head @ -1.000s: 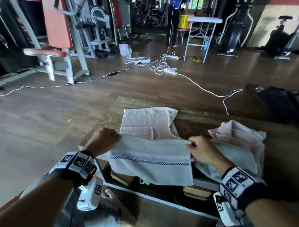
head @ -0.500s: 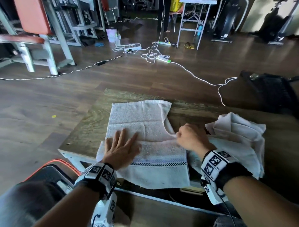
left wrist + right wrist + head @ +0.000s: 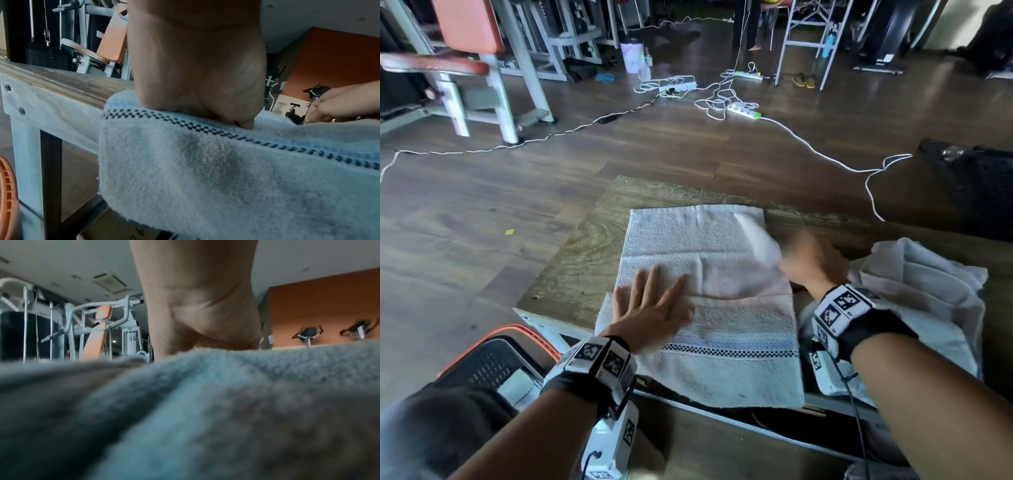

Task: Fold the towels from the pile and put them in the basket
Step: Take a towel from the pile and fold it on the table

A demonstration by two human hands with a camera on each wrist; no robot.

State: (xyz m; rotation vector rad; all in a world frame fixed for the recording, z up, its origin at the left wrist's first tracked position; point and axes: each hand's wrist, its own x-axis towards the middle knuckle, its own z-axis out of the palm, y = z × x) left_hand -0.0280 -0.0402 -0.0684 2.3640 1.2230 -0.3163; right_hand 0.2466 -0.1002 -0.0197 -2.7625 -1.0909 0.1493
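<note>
We saw the basket [image 3: 493, 363] on the floor at the bench's [image 3: 571, 270] left corner. The left hand [image 3: 650, 313] lay flat, fingers spread, pressing the towel [image 3: 709, 260], whose striped end overhung the near edge. The right hand [image 3: 813, 265] was blurred at the towel's right edge; its grip was indeterminate. The pile [image 3: 928, 291] lay rightmost.

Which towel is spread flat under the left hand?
The checker-striped towel in the table's middle: the left hand presses it flat, its near end hanging over the edge. The other towels lie crumpled to its right.
</note>
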